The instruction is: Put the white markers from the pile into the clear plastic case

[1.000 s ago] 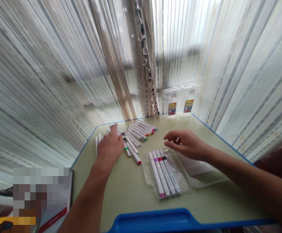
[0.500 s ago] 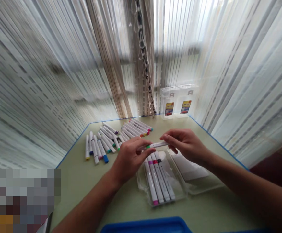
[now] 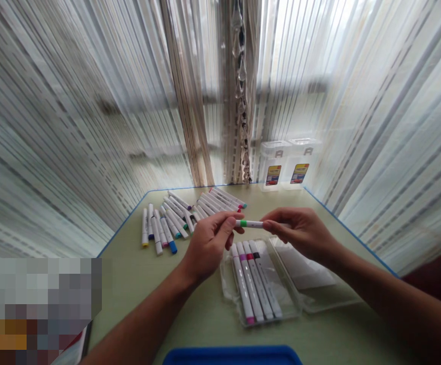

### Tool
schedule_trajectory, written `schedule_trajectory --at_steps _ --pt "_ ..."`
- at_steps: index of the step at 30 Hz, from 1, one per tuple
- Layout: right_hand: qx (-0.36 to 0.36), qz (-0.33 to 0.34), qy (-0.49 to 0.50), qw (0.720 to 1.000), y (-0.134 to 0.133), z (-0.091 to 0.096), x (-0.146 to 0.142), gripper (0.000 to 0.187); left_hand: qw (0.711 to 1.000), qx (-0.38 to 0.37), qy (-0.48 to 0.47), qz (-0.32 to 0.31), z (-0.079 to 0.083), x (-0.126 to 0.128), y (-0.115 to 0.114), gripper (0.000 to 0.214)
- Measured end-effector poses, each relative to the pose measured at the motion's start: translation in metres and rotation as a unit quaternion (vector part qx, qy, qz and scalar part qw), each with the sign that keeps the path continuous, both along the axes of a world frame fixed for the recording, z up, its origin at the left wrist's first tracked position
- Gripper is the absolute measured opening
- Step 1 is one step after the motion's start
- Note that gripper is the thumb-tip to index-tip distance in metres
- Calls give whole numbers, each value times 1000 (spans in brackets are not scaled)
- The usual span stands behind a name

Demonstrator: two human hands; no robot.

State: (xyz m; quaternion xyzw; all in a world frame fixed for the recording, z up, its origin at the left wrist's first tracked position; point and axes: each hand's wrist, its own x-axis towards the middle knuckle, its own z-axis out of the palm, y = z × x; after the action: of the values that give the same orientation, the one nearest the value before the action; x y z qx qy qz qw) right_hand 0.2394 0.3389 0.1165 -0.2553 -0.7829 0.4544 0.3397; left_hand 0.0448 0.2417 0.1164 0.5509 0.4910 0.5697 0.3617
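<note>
As both hands pinch it, the marker lies between.

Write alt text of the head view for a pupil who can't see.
Left hand and right hand hold a green-banded marker near an open clear case containing four markers. Loose markers lie on the table; two clear boxes stand at the back.

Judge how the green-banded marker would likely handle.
The green-banded marker is probably stiff, as it stays straight between the left hand and right hand. It looks slim, so likely light, and smooth, so perhaps slippery.
</note>
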Motion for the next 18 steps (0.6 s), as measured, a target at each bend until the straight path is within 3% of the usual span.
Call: schedule_trajectory --at_steps 5,18 --pt "-22 43 -13 999 -5 3 -1 29 997 -19 -64 -36 0 5 -1 37" --pt "-50 27 1 998 -3 6 3 27 983 4 -148 -113 -4 0 -2 35"
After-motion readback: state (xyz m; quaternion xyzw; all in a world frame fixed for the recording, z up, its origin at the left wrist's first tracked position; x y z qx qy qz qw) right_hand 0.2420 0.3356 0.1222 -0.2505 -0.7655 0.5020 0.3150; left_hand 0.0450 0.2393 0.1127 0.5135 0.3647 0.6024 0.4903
